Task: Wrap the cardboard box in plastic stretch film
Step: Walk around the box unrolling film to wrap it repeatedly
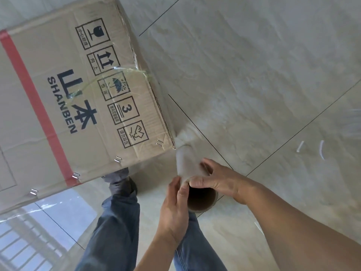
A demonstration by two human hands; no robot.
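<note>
My left hand (172, 204) and right hand (213, 178) grip the stretch film roll (195, 184) at lower centre; film runs to the cardboard box (78, 106), upper left, contents hidden.

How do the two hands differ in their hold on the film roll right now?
The right hand curls over the roll from above, fingers wrapped around its film-covered body; the left hand comes up from below, its fingertips at the rim of the open core. The right sits farther from the cardboard box than the left. Both hold the same roll.
</note>
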